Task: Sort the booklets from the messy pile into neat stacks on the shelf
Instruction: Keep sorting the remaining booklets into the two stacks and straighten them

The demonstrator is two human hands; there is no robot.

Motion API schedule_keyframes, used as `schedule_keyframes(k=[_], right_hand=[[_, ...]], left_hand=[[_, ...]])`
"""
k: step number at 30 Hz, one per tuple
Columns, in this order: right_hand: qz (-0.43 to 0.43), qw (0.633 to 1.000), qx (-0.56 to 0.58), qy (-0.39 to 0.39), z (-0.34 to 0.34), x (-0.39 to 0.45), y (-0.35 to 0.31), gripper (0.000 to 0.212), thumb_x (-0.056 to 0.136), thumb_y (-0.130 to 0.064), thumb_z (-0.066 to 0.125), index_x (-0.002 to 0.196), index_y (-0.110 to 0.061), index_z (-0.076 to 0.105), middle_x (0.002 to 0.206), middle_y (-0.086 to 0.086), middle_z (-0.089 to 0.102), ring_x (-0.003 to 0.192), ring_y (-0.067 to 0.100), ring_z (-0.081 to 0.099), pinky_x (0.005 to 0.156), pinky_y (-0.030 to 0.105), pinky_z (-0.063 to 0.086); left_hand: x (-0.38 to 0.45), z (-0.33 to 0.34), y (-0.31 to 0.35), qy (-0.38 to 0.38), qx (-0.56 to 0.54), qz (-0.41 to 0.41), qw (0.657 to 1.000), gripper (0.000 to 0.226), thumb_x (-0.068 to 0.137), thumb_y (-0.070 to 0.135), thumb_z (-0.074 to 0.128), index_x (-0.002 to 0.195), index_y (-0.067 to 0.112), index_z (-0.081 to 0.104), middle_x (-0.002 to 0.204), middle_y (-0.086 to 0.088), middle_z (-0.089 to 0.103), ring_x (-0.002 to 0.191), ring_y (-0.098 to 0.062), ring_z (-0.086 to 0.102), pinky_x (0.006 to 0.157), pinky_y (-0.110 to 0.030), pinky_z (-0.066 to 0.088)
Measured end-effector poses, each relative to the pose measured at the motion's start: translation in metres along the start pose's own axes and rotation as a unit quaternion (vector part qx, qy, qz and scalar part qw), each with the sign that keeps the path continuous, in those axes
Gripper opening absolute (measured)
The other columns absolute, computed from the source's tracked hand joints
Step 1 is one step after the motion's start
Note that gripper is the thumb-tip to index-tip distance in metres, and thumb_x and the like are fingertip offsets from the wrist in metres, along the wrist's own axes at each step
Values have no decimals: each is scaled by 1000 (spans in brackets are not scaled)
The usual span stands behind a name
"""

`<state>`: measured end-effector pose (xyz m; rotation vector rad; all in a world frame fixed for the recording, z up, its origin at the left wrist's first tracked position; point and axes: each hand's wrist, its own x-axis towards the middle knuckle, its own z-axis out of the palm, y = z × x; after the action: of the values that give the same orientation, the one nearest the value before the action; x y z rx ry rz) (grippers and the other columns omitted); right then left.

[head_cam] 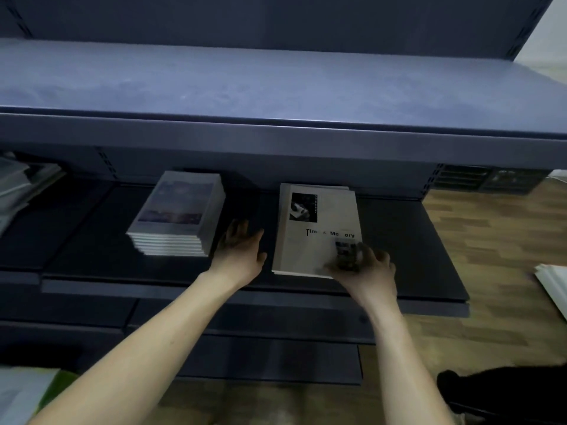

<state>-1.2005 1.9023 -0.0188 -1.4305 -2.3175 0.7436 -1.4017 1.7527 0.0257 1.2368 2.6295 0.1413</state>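
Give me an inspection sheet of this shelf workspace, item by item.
Surface: dark shelf, bare between and beside the stacks.
Job's things: tall booklet stack, edges fairly even; low booklet stack, top cover reads partly "Memory".
Clutter: loose papers at far left of the shelf; white sheets at right edge.
Hands: left hand open, flat between the stacks; right hand on the low stack's near right corner.
Cables: nothing seen.
Surroundings: upper shelf above; wood floor.

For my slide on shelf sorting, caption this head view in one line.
Right hand squares the pale booklet on the dark shelf; left hand rests open beside a neat stack.
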Motion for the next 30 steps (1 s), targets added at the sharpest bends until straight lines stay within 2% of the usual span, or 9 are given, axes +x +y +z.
schedule_keyframes(k=[2, 5, 7, 12, 24, 26, 29, 30], right_hand=[[-32, 999, 10, -22, 3, 5, 3, 98, 59, -73, 75, 142, -28, 48, 151, 12, 36, 138, 36, 28, 104, 49, 38], [-43, 991, 58, -108, 3, 11, 4, 111, 55, -72, 78, 150, -35, 35, 163, -1, 10, 149, 25, 7, 115, 54, 32], [-53, 986, 81, -133, 6, 17, 6, 120, 49, -72, 80, 152, -35, 31, 164, -5, 4, 151, 21, 3, 118, 54, 29], [-62, 982, 108, -139, 13, 31, 9, 129, 40, -79, 80, 152, -35, 32, 160, -3, 14, 148, 24, 22, 114, 50, 37], [-64, 984, 106, -126, 16, 33, 10, 130, 41, -78, 79, 153, -32, 32, 159, -2, 14, 147, 24, 25, 114, 49, 38], [-71, 988, 71, -114, 14, 32, 7, 123, 47, -79, 79, 153, -35, 33, 162, 0, 13, 147, 28, 24, 117, 52, 31], [-78, 993, -26, -88, 7, 25, -4, 109, 64, -70, 77, 154, -33, 29, 167, 7, 1, 153, 30, 3, 122, 56, 4], [-79, 993, -45, -81, 5, 22, -9, 107, 66, -69, 76, 154, -33, 28, 167, 8, -2, 153, 30, -3, 121, 56, -1]], left_hand=[[1, -1, 4, -1, -5, -1, 1000, 59, 102, 39, 42, 155, 27, 21, 164, -6, 0, 151, -28, -6, 121, -45, 14], [2, -2, 6, 3, -7, -3, 1000, 58, 102, 39, 43, 154, 27, 23, 164, -6, 0, 151, -28, -5, 121, -45, 14], [3, -3, 6, 7, -8, -2, 1000, 57, 101, 39, 43, 154, 26, 24, 164, -6, 0, 151, -27, -5, 121, -45, 14], [10, -5, 5, 10, -7, -9, 1000, 58, 101, 41, 44, 153, 27, 24, 164, -6, 1, 151, -27, -5, 121, -45, 13], [10, -7, 9, 11, -5, -8, 1000, 54, 100, 40, 45, 150, 26, 32, 163, -7, 6, 151, -28, -2, 121, -45, 14], [8, -6, 9, 14, 0, -9, 1000, 53, 100, 40, 45, 149, 25, 33, 163, -7, 8, 151, -29, -1, 121, -45, 15], [3, -6, 8, 21, 7, -11, 1000, 53, 100, 40, 46, 149, 25, 34, 162, -8, 9, 150, -29, 0, 119, -45, 17], [1, -6, 7, 22, 8, -11, 1000, 53, 100, 40, 45, 149, 25, 34, 163, -8, 8, 150, -29, 0, 119, -45, 17]])
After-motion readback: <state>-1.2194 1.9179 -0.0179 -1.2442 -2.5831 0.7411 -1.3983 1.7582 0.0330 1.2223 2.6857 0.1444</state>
